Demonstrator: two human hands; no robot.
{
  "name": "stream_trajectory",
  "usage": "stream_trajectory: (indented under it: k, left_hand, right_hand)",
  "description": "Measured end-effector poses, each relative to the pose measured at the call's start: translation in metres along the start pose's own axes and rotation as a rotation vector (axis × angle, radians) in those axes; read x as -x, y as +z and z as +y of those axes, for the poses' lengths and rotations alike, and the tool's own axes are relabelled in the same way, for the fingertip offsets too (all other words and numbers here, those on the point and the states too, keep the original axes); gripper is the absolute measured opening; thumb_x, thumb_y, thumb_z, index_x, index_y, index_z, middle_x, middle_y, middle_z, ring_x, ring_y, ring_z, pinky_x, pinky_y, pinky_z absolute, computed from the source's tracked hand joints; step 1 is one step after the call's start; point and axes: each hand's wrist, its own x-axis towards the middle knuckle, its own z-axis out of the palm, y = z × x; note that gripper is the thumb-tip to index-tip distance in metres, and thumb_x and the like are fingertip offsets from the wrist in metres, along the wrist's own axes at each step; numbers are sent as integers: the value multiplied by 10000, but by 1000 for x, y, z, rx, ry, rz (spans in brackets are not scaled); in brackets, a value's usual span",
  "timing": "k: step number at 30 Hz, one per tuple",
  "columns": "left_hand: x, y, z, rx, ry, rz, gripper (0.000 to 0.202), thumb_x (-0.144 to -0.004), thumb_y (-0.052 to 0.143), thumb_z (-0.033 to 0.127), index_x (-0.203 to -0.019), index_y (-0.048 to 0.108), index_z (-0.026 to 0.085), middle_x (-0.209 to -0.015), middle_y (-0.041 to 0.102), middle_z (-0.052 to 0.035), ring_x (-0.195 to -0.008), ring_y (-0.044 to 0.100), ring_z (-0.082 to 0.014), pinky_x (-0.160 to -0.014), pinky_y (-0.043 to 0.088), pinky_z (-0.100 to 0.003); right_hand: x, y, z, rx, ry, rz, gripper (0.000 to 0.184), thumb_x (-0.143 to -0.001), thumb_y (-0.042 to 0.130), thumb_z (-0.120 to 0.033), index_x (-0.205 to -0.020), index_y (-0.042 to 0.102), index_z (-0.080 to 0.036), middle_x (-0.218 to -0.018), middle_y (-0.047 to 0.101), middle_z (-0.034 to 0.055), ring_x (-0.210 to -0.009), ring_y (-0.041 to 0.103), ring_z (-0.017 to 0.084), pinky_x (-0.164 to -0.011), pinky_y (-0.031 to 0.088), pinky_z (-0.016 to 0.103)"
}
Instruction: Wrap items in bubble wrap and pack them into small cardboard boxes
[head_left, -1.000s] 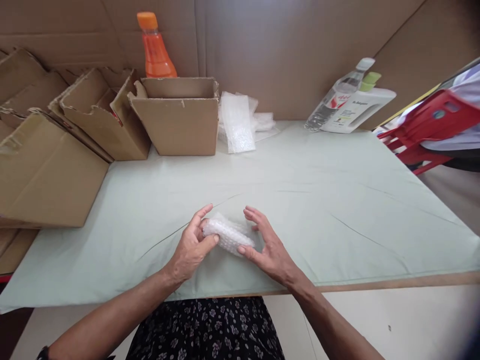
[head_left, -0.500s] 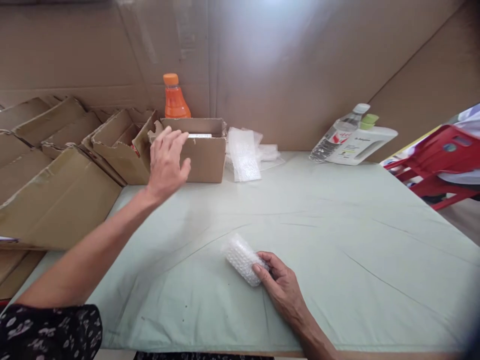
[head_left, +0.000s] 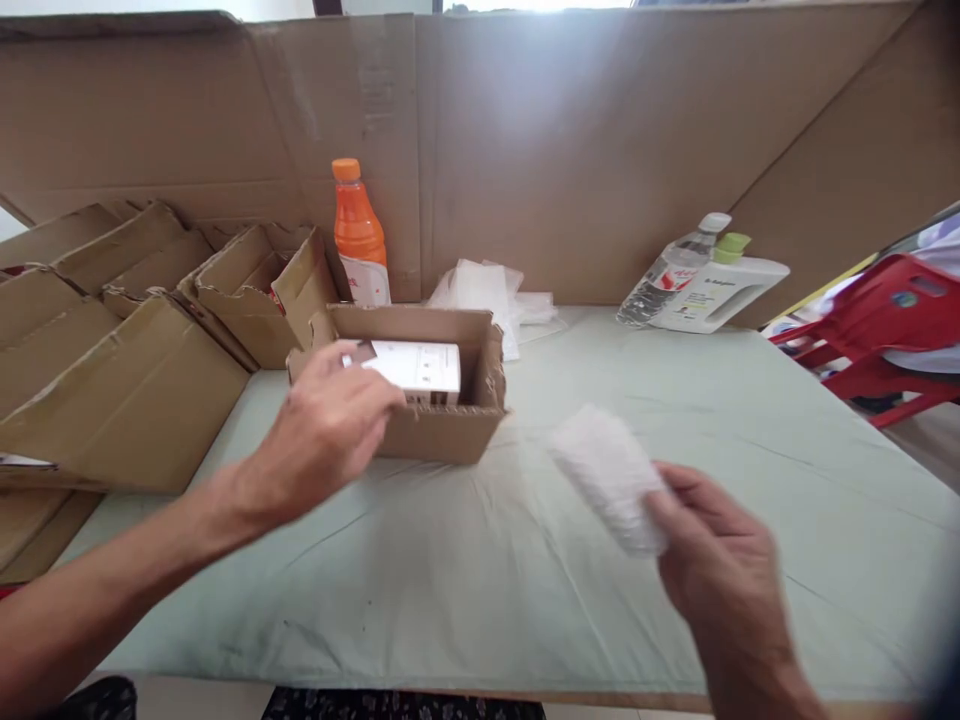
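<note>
My left hand grips the near rim of a small open cardboard box, fingers hooked over its edge. Inside that box stands a white printed carton, its lower part hidden by the cardboard. At the right, my right hand is closed around one end of a bubble-wrapped bundle, held tilted above the table. What the bubble wrap contains is hidden, and motion blurs both the bundle and the hand.
Larger open cardboard boxes line the left side. An orange drink bottle and loose bubble-wrap pouches are at the back. A clear bottle and a white jug lean at the back right. A red chair stands beyond the table.
The small cardboard box has come nearer and tilted toward me, with my left hand now gripping it. My right hand has moved the bubble-wrapped bundle up and to the right.
</note>
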Motion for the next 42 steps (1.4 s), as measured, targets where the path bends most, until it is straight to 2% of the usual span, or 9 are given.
stream_trajectory:
  k: [4,9,13,17,21,28,30,37,42]
  left_hand:
    - [10,-17,50,73,60,-64,203,-903,506,6,-964,652,132,-803,672,-44,-733,583,-193,-764,495,-363]
    - [15,-15,69,18,77,-47,217,-913,476,4,-933,648,134,-743,604,-29,-655,518,-200,-620,425,-355]
    - [19,-14,67,20,102,-40,229,-922,464,14,-1008,649,116,-787,622,-43,-699,552,-210,-652,453,-361]
    - [22,-15,67,3,129,-42,207,-929,481,52,-1038,651,99,-792,616,-53,-700,558,-224,-653,468,-377]
    - [24,-16,68,-11,151,-43,215,-939,452,70,-1011,651,111,-768,593,-49,-675,541,-218,-631,462,-375]
    - [29,-15,66,-4,147,-17,223,-926,447,45,-988,649,115,-761,606,-48,-675,544,-199,-647,471,-358]
    - [29,-14,66,5,156,-17,217,-918,463,41,-998,653,105,-777,614,-53,-682,553,-204,-651,479,-366]
    - [30,-12,68,5,149,-8,219,-923,474,42,-1022,666,85,-816,655,-78,-707,597,-221,-673,507,-385]
    - [30,-12,67,-1,160,16,222,-929,475,45,-1013,676,89,-807,666,-77,-703,604,-213,-669,518,-377]
  right_hand:
    - [-10,19,-75,218,-317,-54,255,-782,778,-422,-994,767,-282,-975,758,48,-839,700,221,-727,542,334]
    - [-31,67,-127,1059,-654,-311,285,-864,593,-362,-1020,766,-199,-758,714,47,-666,631,190,-609,427,298]
    - [-51,100,-154,1535,-666,-556,220,-814,579,-267,-870,783,-204,-600,632,26,-599,575,175,-577,337,282]
    - [-69,134,-174,1590,-496,-853,177,-821,609,-245,-848,783,-226,-634,641,-5,-614,565,142,-582,350,262]
    - [-91,147,-180,1425,-469,-1011,188,-856,654,-333,-859,791,-204,-620,589,-30,-636,563,123,-605,389,246]
    - [-123,123,-169,1429,-157,-1167,164,-836,665,-328,-798,784,-222,-568,616,-28,-477,474,101,-451,318,243]
    - [-124,125,-165,1451,-163,-1192,181,-844,625,-302,-849,790,-227,-583,641,-31,-475,502,104,-443,322,236]
    - [-79,169,-137,1690,-520,-840,186,-828,586,-128,-882,759,-170,-753,713,48,-698,621,167,-594,363,257]
    - [-61,156,-123,1613,-480,-796,285,-848,548,-142,-1101,674,-184,-886,727,72,-809,652,206,-616,356,259]
